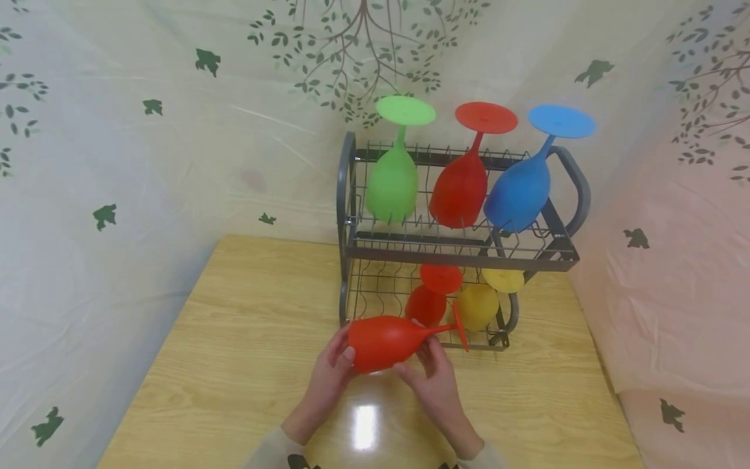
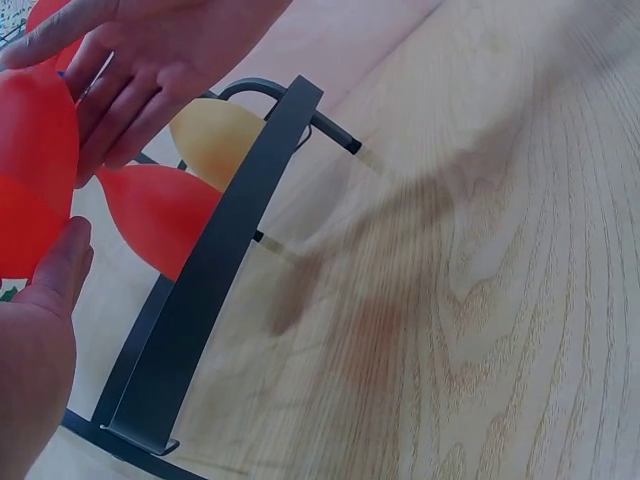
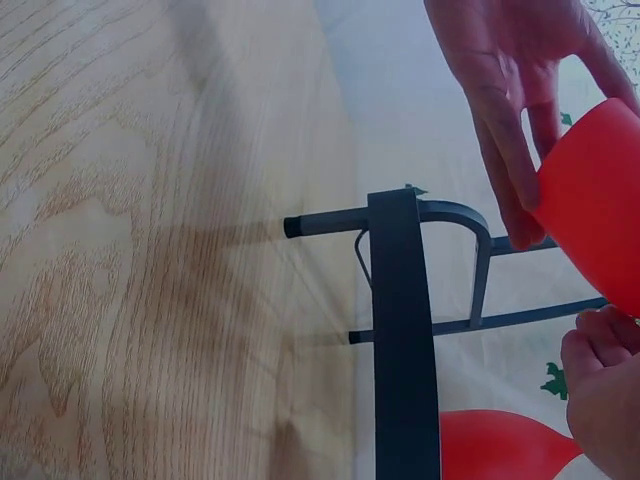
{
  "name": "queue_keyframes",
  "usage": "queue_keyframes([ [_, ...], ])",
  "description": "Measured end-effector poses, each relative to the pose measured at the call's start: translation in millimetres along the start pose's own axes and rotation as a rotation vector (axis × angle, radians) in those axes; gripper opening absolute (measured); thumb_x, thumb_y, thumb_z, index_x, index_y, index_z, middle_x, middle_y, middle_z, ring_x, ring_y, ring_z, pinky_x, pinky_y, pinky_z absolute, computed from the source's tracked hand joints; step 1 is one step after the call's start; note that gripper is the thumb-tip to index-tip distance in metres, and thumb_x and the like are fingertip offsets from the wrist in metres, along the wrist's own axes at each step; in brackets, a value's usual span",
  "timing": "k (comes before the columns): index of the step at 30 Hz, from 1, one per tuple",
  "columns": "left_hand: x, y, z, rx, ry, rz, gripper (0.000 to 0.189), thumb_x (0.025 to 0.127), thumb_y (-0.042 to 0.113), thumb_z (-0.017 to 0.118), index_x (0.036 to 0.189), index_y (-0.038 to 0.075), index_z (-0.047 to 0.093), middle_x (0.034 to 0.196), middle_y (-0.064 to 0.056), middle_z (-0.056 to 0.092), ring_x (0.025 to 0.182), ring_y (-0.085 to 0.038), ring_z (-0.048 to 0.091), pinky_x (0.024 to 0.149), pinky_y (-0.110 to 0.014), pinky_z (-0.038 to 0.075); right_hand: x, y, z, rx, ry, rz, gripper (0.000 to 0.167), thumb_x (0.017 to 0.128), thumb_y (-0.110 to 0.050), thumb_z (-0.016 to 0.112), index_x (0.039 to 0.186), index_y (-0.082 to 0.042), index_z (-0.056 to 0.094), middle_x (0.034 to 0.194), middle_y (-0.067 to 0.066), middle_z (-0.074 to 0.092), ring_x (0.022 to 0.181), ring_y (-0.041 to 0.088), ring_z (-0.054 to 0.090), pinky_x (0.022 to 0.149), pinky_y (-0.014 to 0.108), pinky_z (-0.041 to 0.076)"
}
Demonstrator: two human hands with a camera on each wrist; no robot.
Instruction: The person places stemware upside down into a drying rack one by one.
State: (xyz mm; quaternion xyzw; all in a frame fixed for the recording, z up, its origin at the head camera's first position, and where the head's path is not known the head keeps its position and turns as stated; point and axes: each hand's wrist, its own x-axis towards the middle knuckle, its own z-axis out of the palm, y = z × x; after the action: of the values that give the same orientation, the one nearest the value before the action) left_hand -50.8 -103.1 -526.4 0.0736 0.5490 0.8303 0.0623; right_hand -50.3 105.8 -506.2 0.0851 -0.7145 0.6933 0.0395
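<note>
A red plastic goblet (image 1: 383, 342) lies sideways in the air in front of the rack, its foot pointing right. My left hand (image 1: 333, 368) grips the bowl at the rim end, thumb on the near side. Around the bowl's stem end, my right hand (image 1: 435, 381) holds it with the thumb below and fingers behind. In the left wrist view the goblet (image 2: 40, 140) sits between both hands. Behind it, on the lower tier, an upside-down red goblet (image 1: 426, 305) and a yellow goblet (image 1: 478, 306) stand side by side, the red one partly hidden.
A dark two-tier dish rack (image 1: 457, 253) stands at the back of the wooden table (image 1: 234, 365). Its upper tier holds upside-down green (image 1: 392, 185), red (image 1: 459, 189) and blue (image 1: 518, 192) goblets, leaning. A patterned sheet (image 1: 176, 163) hangs behind.
</note>
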Motion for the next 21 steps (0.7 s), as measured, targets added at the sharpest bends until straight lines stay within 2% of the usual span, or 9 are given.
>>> queue_keyframes([
  [4,-0.1,-0.6,0.1,0.004,-0.004,-0.012,0.061,0.106,0.022,0.055,0.16,0.003,0.034,0.152,-0.022,0.048,0.121,-0.022,0.065,0.098,-0.04,0.058,1.0,-0.3,0.7,-0.011,0.001,0.031,0.071,0.087,0.003,0.079,0.15,-0.001,0.046,0.147,0.012,0.057,0.132,0.01,0.057,0.11,0.027,0.046],
  [7,0.3,-0.6,-0.4,0.022,-0.022,-0.005,0.062,0.107,0.022,0.053,0.161,0.002,0.031,0.154,-0.025,0.044,0.122,-0.02,0.064,0.1,-0.039,0.057,2.0,0.0,0.8,-0.009,-0.004,0.024,0.07,0.087,0.003,0.079,0.149,0.0,0.046,0.146,0.013,0.058,0.132,0.011,0.058,0.109,0.027,0.046],
  [11,0.6,-1.0,-2.8,0.096,-0.036,0.032,0.063,0.109,0.025,0.051,0.161,-0.002,0.028,0.155,-0.028,0.042,0.127,-0.023,0.062,0.102,-0.035,0.054,3.6,1.6,-0.3,-0.022,-0.005,0.009,0.069,0.087,0.003,0.079,0.149,-0.001,0.047,0.145,0.013,0.058,0.132,0.014,0.058,0.109,0.028,0.047],
  [13,-0.1,-1.6,-5.3,0.171,-0.026,0.059,0.06,0.109,0.024,0.048,0.161,-0.001,0.029,0.157,-0.027,0.042,0.132,-0.028,0.058,0.105,-0.032,0.051,5.3,2.9,-1.2,-0.031,-0.004,-0.002,0.07,0.087,0.002,0.079,0.149,-0.002,0.047,0.145,0.012,0.058,0.133,0.016,0.057,0.109,0.028,0.046],
  [16,-2.8,-1.8,-10.2,0.34,0.007,0.12,0.053,0.11,0.018,0.042,0.16,0.001,0.033,0.159,-0.024,0.041,0.141,-0.036,0.049,0.111,-0.032,0.045,9.0,4.2,-3.1,-0.046,-0.002,-0.032,0.07,0.087,0.001,0.079,0.15,-0.003,0.047,0.144,0.011,0.059,0.134,0.017,0.057,0.11,0.027,0.045],
  [18,-4.9,-2.9,-14.5,0.465,0.027,0.153,0.051,0.11,0.014,0.04,0.16,0.004,0.036,0.161,-0.02,0.04,0.145,-0.037,0.043,0.115,-0.037,0.041,11.7,5.3,-4.2,-0.054,0.002,-0.052,0.072,0.087,0.001,0.08,0.151,-0.003,0.046,0.144,0.011,0.059,0.133,0.016,0.058,0.11,0.028,0.045],
  [21,-7.7,-6.3,-21.6,0.667,0.041,0.241,0.053,0.107,0.008,0.045,0.159,0.006,0.039,0.161,-0.017,0.041,0.146,-0.038,0.041,0.117,-0.051,0.037,15.6,5.7,-5.3,-0.071,0.015,-0.077,0.075,0.086,0.001,0.081,0.152,-0.004,0.045,0.142,0.012,0.06,0.129,0.015,0.06,0.108,0.028,0.048],
])
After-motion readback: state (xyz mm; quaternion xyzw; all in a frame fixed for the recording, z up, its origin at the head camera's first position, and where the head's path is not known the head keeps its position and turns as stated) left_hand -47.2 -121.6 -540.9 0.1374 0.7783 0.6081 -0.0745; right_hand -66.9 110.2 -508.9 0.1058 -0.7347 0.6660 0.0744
